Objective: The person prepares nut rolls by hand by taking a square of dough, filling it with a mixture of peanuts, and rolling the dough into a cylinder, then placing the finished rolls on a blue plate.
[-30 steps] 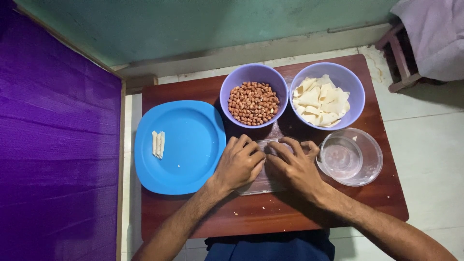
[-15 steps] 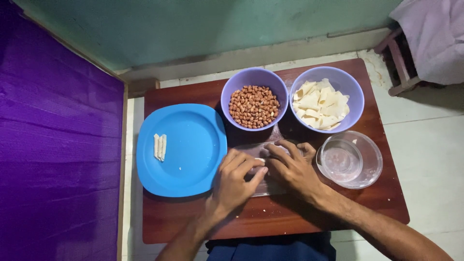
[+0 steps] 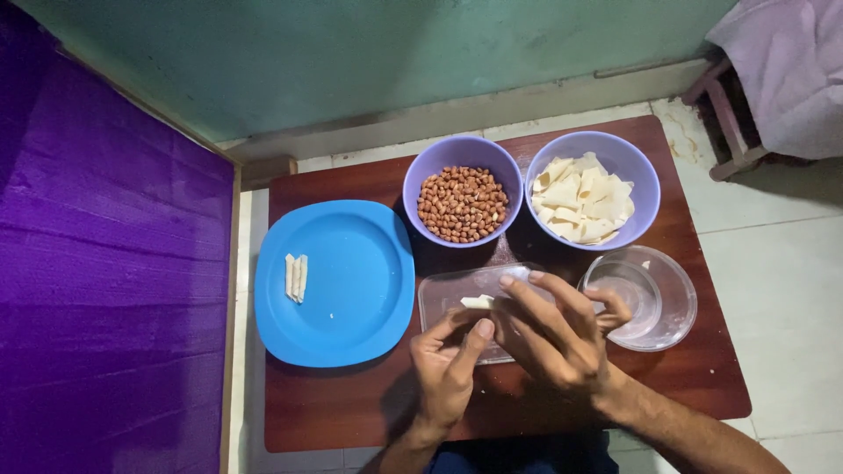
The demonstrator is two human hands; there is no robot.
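both hands point(image 3: 505, 347) pinch 1 pale roll point(image 3: 477, 302) | clear tray point(image 3: 457, 290) half hidden - roll's filling unclear

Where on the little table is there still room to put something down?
The blue plate is mostly bare, right of the two pale rolls. Bare wood shows along the table's near-left edge and its near-right corner below the glass bowl. The middle is crowded: both hands, clear tray, peanut bowl, wrapper bowl.
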